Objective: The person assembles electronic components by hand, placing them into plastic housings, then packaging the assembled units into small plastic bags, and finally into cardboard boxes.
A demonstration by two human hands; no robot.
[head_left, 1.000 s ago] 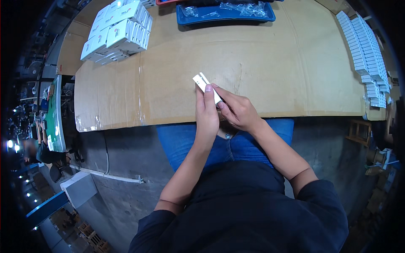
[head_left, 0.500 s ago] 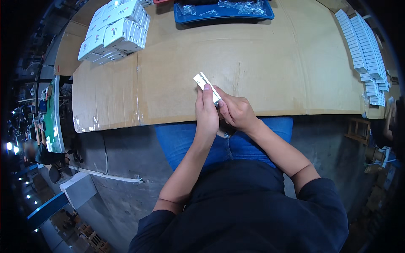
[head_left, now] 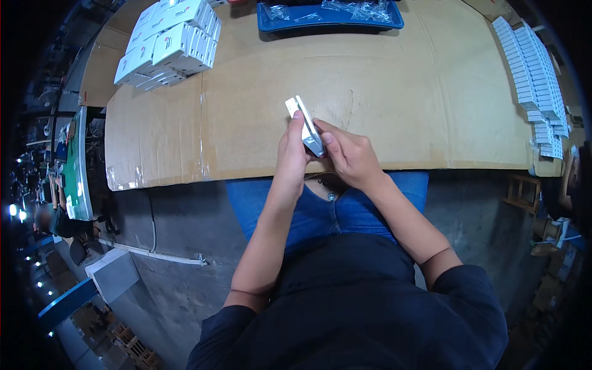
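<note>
Above the table's near edge, a small narrow white box (head_left: 292, 106) is tilted, its far end pointing up and slightly left. A shiny grey, dark-edged part (head_left: 314, 145) shows at its near end; I cannot make out what it is. My left hand (head_left: 288, 155) is closed round the box's left side, its thumb lying along the top face. My right hand (head_left: 356, 159) is closed at the near right side, thumb and fingertips against the box. Its other fingers are curled and partly hidden.
Stacked white boxes (head_left: 169, 46) stand at the table's far left. Long rows of small white boxes (head_left: 536, 80) line the right edge. A blue tray (head_left: 330, 28) holding clear plastic pieces sits at the far middle. Brown cardboard (head_left: 259, 92) covers the table. Another person (head_left: 68, 216) is at far left.
The box has moved slightly away from me and turned, uncovering the grey part at its near end. My right hand has shifted a little right, opening a gap between my hands.
</note>
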